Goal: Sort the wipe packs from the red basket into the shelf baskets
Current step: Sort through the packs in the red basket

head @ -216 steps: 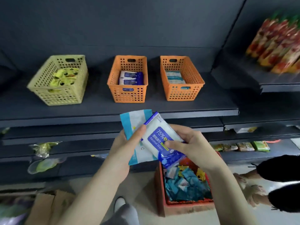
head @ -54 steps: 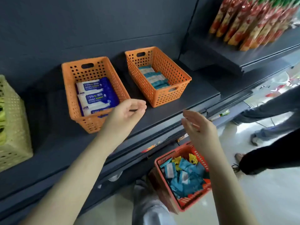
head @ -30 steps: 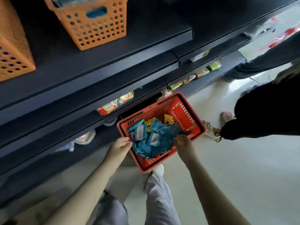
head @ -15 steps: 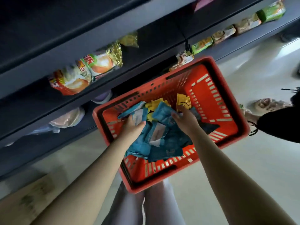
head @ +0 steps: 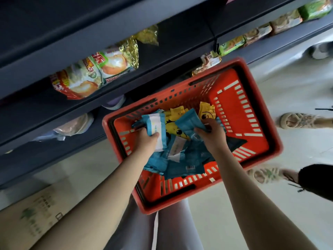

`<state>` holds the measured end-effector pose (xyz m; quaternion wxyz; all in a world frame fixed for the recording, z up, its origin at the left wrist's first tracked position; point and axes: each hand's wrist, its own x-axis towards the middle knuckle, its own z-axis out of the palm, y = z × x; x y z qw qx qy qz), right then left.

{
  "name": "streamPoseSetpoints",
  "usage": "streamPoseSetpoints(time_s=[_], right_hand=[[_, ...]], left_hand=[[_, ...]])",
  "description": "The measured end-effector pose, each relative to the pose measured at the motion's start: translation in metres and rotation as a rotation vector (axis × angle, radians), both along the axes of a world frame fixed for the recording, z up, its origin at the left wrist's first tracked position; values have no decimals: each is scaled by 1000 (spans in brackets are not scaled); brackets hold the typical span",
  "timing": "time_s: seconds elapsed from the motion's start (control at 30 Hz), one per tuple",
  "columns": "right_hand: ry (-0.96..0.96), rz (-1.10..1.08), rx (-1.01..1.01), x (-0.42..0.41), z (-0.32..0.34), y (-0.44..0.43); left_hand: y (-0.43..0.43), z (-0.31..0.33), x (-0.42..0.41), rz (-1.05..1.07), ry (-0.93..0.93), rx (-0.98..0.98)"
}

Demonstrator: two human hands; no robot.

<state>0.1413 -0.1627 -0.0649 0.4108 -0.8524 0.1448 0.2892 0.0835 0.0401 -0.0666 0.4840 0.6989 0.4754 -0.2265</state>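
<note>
Both hands are in the red basket [head: 231, 100] beside the bottom shelf [head: 54, 152]: I see the left hand [head: 147, 141] curled round a blue-and-white wipe pack [head: 155, 123], the right hand [head: 211, 135] pinching a teal pack [head: 187, 121], yellow packs [head: 206, 110] lying just beyond them.

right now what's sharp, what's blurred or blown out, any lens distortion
Head view: sharpest in the middle, where the left hand grips a white-and-blue pack and the right hand pinches a teal pack in the red basket; the snack bags on the shelf and the cardboard box are soft with blur; the floor at right is washed out; shelf edges run tilted, wide-angle skew.
</note>
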Motion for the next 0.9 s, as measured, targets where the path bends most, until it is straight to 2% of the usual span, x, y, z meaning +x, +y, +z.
streamPoseSetpoints(time_s=[0.13, 0.2, 0.37, 0.43, 0.53, 0.6, 0.67, 0.77, 0.83, 0.9], right_hand=[[14, -231, 322, -6, 90, 0], [29, -251, 497, -12, 150, 3], [36, -127, 714, -30, 302, 25], [7, -23, 726, -35, 350, 37], [-102, 172, 700, -40, 406, 60], [-168, 301, 678, -44, 440, 80], [-223, 370, 653, -48, 466, 104], [-282, 254, 648, -60, 491, 149], [-166, 80, 760, -74, 500, 180], [-13, 11, 842, -91, 509, 210]], left_hand=[[2, 73, -6, 37, -120, -62], [5, 122, -11, 76, -181, -112], [12, 280, -28, 334, -359, -487], [19, 339, -39, 395, -462, -670], [33, 414, -56, 445, -607, -823], [43, 447, -68, 434, -702, -751], [56, 468, -80, 432, -803, -588], [89, 493, -94, 536, -878, -444], [118, 507, -102, 578, -959, -393], [150, 517, -111, 596, -1024, -345]])
